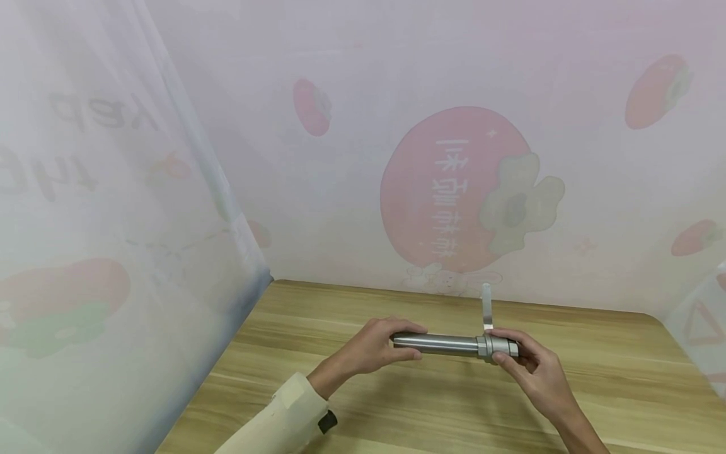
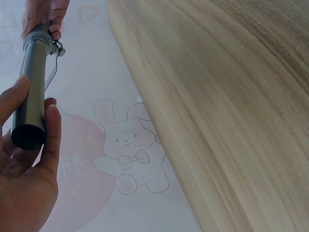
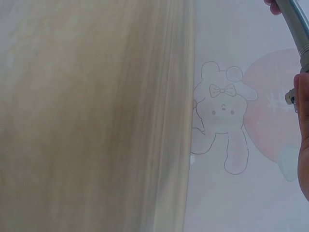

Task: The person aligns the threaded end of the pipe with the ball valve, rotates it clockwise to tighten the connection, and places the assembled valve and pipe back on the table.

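Observation:
A steel pipe (image 1: 439,343) is joined at its right end to a ball valve (image 1: 496,346), and both are held level over the table. From the valve a flat lever handle (image 1: 486,306) points away toward the back wall. My left hand (image 1: 377,347) grips the pipe's free end between thumb and fingers; the left wrist view shows that dark round end (image 2: 29,137). My right hand (image 1: 535,372) holds the valve body, thumb on the near side and fingers over the far side. Only part of the right hand (image 3: 304,130) and the pipe (image 3: 294,24) appears in the right wrist view.
Below the hands lies a wood-grain table (image 1: 295,328). Behind it hangs a pale printed curtain (image 1: 340,208) with fruit drawings, and another curtain (image 1: 102,221) borders the left side. A dark strap piece (image 1: 327,422) sticks out by the left sleeve.

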A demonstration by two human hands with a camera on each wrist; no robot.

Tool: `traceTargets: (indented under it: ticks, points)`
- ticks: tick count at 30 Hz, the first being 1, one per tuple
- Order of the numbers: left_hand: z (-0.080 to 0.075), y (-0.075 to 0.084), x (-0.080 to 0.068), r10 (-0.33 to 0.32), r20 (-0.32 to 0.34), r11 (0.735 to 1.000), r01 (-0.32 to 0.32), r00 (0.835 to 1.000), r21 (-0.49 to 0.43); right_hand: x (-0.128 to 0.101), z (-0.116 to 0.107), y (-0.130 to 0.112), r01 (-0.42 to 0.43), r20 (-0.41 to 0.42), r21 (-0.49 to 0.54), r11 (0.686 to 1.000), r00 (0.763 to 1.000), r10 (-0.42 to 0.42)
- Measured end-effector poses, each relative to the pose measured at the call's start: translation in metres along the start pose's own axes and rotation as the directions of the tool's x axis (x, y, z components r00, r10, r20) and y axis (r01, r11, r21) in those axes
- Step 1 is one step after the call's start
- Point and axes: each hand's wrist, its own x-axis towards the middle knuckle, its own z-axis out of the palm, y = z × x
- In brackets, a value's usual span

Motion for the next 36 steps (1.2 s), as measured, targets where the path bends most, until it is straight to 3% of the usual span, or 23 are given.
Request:
traceTargets:
  ticks: [36]
  points:
    - [0.0005, 0.0023, 0.0003, -0.034, 0.019, 0.992, 0.036, 0.999, -0.122, 0.0002, -0.0004, -0.0002, 0.002, -0.001, -0.006, 1.000, 1.000, -0.002]
